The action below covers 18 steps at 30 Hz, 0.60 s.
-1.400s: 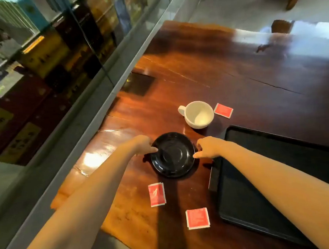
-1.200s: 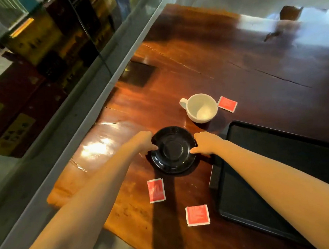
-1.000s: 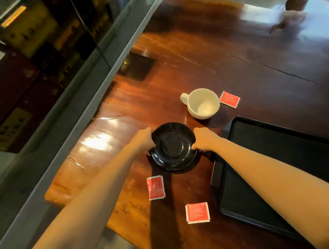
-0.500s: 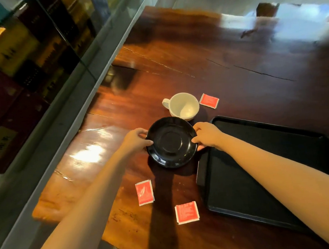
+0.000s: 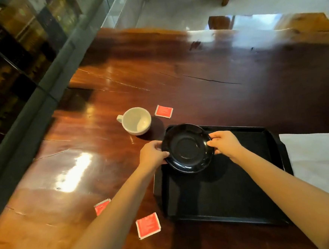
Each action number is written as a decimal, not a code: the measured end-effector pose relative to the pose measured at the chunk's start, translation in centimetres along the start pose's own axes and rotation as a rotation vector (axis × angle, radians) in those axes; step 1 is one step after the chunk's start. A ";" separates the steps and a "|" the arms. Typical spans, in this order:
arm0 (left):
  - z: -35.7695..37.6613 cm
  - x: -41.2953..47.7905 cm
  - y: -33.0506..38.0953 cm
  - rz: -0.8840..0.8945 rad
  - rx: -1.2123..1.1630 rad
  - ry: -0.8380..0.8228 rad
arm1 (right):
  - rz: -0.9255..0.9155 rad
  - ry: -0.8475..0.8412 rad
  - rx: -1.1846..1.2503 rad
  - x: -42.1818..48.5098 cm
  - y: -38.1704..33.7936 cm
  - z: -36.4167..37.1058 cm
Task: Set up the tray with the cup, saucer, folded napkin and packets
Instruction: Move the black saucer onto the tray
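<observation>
Left hand [image 5: 152, 154] and right hand [image 5: 224, 143] grip opposite rims of black saucer [image 5: 187, 148], fingers closed on it, at frame centre over upper-left corner of black tray [image 5: 232, 193].

My fingers [image 5: 163, 155] hold the saucer [image 5: 187, 147] over the tray's [image 5: 223, 198] far left corner. The cup [image 5: 136, 120] sits left of it on the worktop [image 5: 83, 149].

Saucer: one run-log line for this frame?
phase: carry | saucer: held by left hand and right hand, over tray corner | cup: on table
</observation>
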<state>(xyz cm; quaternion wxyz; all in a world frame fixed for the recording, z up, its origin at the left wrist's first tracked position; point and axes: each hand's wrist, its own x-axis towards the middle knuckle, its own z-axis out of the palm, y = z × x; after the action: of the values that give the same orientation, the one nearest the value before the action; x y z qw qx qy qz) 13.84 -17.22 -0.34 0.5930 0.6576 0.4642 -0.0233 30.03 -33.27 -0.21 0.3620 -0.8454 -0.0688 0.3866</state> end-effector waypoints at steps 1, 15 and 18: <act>0.9 0.2 0.1 -0.003 0.021 0.013 | 0.004 0.015 -0.020 0.3 0.5 -0.3; 5.2 2.6 -0.9 0.004 0.423 0.141 | -0.029 0.146 -0.175 3.7 3.2 0.6; 5.9 2.8 -0.9 0.026 0.470 0.161 | -0.033 0.134 -0.172 4.2 3.3 0.2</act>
<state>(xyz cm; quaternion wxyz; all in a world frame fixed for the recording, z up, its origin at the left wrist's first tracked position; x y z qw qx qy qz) 17.94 -20.48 -4.37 0.3848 0.7830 0.4835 -0.0706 32.24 -33.89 -5.03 0.2980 -0.8962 -0.0912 0.3156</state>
